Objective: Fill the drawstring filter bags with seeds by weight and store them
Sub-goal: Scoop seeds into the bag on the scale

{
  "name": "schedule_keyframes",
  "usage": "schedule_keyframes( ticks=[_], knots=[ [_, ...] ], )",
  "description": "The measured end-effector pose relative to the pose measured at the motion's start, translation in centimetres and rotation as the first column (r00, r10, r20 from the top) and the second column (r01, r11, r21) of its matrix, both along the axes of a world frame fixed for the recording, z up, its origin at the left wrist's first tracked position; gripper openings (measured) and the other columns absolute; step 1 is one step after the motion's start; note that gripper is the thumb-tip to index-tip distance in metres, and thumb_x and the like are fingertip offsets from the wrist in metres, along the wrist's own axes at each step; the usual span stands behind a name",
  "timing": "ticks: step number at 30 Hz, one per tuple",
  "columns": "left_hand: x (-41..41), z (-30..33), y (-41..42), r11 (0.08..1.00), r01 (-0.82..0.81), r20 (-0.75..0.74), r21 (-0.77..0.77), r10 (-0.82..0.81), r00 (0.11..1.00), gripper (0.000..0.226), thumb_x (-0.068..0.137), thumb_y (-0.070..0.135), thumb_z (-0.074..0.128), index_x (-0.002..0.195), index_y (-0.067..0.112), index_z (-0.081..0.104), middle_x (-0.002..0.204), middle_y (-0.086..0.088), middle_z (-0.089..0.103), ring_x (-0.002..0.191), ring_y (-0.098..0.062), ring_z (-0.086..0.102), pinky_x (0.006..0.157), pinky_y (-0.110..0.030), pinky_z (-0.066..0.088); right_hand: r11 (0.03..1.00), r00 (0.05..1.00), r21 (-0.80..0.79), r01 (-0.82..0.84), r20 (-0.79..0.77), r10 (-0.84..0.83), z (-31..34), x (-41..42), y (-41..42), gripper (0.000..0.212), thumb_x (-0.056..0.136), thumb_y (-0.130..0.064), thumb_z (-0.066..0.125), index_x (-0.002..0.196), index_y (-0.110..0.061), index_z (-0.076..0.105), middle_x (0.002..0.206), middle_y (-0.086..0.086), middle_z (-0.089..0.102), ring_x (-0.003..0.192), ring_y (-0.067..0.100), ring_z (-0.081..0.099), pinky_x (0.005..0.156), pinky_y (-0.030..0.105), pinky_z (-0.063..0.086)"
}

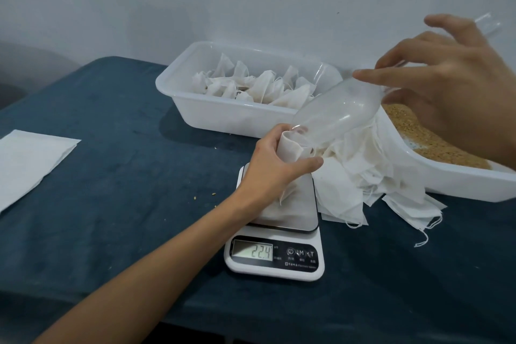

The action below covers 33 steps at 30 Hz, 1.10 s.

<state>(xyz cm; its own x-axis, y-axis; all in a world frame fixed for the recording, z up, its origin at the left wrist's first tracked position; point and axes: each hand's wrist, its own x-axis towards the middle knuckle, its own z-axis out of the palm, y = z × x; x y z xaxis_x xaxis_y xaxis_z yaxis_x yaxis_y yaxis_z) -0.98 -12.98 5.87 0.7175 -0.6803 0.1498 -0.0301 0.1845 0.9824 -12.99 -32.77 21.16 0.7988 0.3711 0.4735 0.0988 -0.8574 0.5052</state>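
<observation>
Head view
Landmark: scale (275, 243), mid-table, readout about 22.4, last digit soft.
Left hand (275, 160): above the scale plate, fingers and thumb curled round the neck of a bag (290, 148), clamped there; bag body hangs down onto the plate.
Scoop (335, 113): clear plastic, tilted, spout down in the bag mouth, just above and right of the scale.
Right hand (446, 86): up-right of the scale, fingers spread and mostly straight; fingertip and thumb touch the scoop's rear; handle seems to pass behind the palm, so true hold cannot be told.
Seeds (435, 139): in the tray (460, 184) right of the scale.
Filled bags (251, 86): in the bin (223, 117) behind the scale.
Empty bags (371, 176): loose heap touching the scale's right edge.
Sheet (30, 165): white, flat, far left of the scale.

Doing the step well
Bag mouth: best kept open and snug round the spout, to stop spills.
Left-hand weight: likely pressing through the bag onto the plate; ease off before trusting the number.
Pour: tip gently, tap out small amounts near target.
Heap: keep off the plate, or reading skews.

Hard to make out
Bag fill: hidden by left hand.
Scoop contents: appear nil or faint; unsure.
Target weight: not shown.
Tray: right end cut off.
Stray grains: a few specks left of the scale.
</observation>
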Motion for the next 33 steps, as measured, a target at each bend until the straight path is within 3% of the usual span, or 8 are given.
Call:
schedule_keyframes(
  ticks=[7,12,15,20,23,27,30,33],
  knots=[
    [-0.1,0.0,0.0,1.0,-0.005,0.012,0.028,0.005,1.0,0.051,0.071,0.023,0.086,0.117,0.019,0.065,0.108,-0.013,0.073,0.09,-0.014,0.069,0.077,-0.027,0.054,0.848,0.994,0.519,0.109,-0.048,-0.098,-3.6,-1.6,-0.5,0.046,0.085,-0.009,0.076,0.129,-0.017,0.068,0.108,0.008,0.069,0.098,0.032,0.063,0.094,0.048,0.047],
    [0.0,0.0,0.0,1.0,-0.009,0.037,0.024,0.008,0.999,0.05,0.073,0.018,0.086,0.119,0.021,0.067,0.107,-0.014,0.073,0.091,-0.014,0.069,0.084,-0.03,0.056,0.654,0.987,0.743,0.14,-0.052,-0.152,-7.4,-2.4,0.1,0.048,0.085,-0.009,0.076,0.131,-0.012,0.066,0.107,-0.002,0.065,0.097,-0.002,0.054,0.092,0.004,0.035],
    [0.1,0.1,0.1,1.0,-0.013,0.04,0.024,0.012,0.999,0.05,0.076,0.015,0.087,0.121,0.022,0.067,0.11,-0.016,0.072,0.092,-0.017,0.068,0.085,-0.029,0.057,0.567,0.983,0.813,0.136,-0.042,-0.177,-9.1,-2.7,-0.2,0.048,0.086,-0.012,0.075,0.132,-0.011,0.065,0.109,-0.003,0.065,0.097,-0.003,0.055,0.093,0.003,0.035],
    [0.3,0.1,0.1,0.999,-0.002,0.043,0.048,0.0,0.999,0.046,0.084,0.007,0.085,0.122,0.023,0.066,0.102,-0.007,0.075,0.094,-0.018,0.071,0.09,-0.033,0.059,0.51,0.961,0.855,0.095,0.054,-0.27,-9.0,-2.8,-3.3,0.042,0.092,-0.015,0.071,0.133,-0.015,0.064,0.116,-0.006,0.065,0.102,0.0,0.057,0.095,0.01,0.041],
    [0.2,0.3,0.2,0.999,0.003,0.056,0.05,-0.006,0.998,0.045,0.085,0.008,0.083,0.123,0.024,0.066,0.103,-0.006,0.076,0.1,-0.022,0.073,0.088,-0.031,0.06,0.491,0.913,0.855,0.166,0.055,-0.404,-8.6,-2.5,-7.2,0.039,0.092,-0.012,0.07,0.131,-0.012,0.065,0.111,-0.004,0.063,0.098,0.002,0.057,0.087,-0.001,0.036],
    [0.0,0.5,0.3,0.999,0.016,0.07,0.052,-0.019,0.997,0.047,0.083,0.011,0.082,0.124,0.027,0.066,0.104,-0.006,0.077,0.098,-0.023,0.074,0.078,-0.02,0.058,0.346,0.758,0.809,0.474,-0.176,-0.628,-8.5,-1.5,-12.6,0.007,0.089,-0.003,0.064,0.092,0.004,0.065,0.085,0.016,0.062,0.084,0.035,0.059,0.075,0.037,0.049],
    [-0.3,0.7,0.3,0.999,0.033,0.071,0.038,-0.035,0.997,0.052,0.074,0.021,0.082,0.124,0.026,0.066,0.103,-0.008,0.076,0.093,-0.019,0.074,0.075,-0.018,0.057,0.241,0.636,0.695,0.678,-0.39,-0.666,-9.4,-0.9,-14.6,0.028,0.089,-0.002,0.062,0.069,-0.015,0.046,0.067,-0.001,0.046,0.066,0.023,0.049,0.054,0.03,0.031],
    [-0.3,0.7,0.2,0.999,0.044,0.079,0.032,-0.046,0.996,0.054,0.071,0.023,0.081,0.123,0.024,0.067,0.101,-0.008,0.076,0.089,-0.017,0.072,0.074,-0.019,0.058,0.153,0.49,0.557,0.816,-0.525,-0.696,-10.4,-0.3,-15.6,0.015,0.089,-0.001,0.065,0.085,-0.01,0.053,0.079,0.004,0.053,0.067,0.019,0.051,0.05,0.028,0.031]
  ],
)
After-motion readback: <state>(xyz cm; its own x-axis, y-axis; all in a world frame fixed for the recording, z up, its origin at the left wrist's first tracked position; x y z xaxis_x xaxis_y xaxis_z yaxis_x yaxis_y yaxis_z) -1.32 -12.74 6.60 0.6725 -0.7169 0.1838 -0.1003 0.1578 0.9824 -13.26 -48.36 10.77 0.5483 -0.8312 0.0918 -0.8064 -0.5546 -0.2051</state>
